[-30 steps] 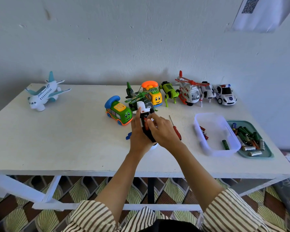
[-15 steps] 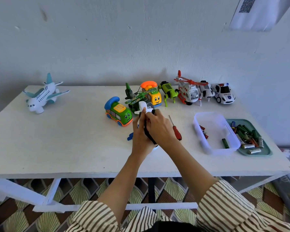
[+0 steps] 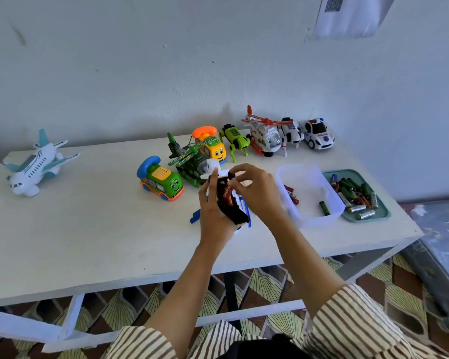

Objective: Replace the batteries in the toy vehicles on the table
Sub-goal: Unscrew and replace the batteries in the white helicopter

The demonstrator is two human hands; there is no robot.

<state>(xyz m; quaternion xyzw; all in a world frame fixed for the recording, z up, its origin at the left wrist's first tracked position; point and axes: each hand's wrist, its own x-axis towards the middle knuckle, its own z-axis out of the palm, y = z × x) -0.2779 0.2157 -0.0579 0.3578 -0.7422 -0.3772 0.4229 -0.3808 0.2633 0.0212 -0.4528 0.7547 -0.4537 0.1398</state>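
- Left hand (image 3: 213, 213): raised just above the white desk (image 3: 88, 229), fingers clamped round a white-and-blue plastic toy vehicle (image 3: 235, 212) and holding it with its black underside turned up toward the camera.
- Red cylindrical battery (image 3: 227, 194): lies in the open bay of that underside.
- Right hand (image 3: 257, 193): fingers curled, thumb and forefinger pinched together on the upper end of the held toy, just above the battery; whether the tips also grip a battery cannot be told.
- Small blue plastic piece (image 3: 195, 216): on the desk, just left of the left hand.
- Clear plastic rectangular box (image 3: 309, 221): right of the hands, holding a few red batteries (image 3: 290, 194) and one green battery (image 3: 324, 208).
- Teal flat tray (image 3: 381, 216): touching the box's right side, heaped with mixed batteries (image 3: 353, 193).
- Row of toys along the wall, left to right:
  - green toy bus with a blue telephone handset (image 3: 161, 181)
  - green camouflage toy helicopter (image 3: 192, 164)
  - yellow toy bus with an orange handset (image 3: 213, 145)
  - lime-green four-legged toy (image 3: 236, 141)
  - white-and-red toy helicopter (image 3: 266, 137)
  - small white striped toy (image 3: 292, 132)
  - white toy police car (image 3: 318, 134)
- White-and-teal toy airliner (image 3: 34, 168): alone at the far left of the desk, well apart from the rest.
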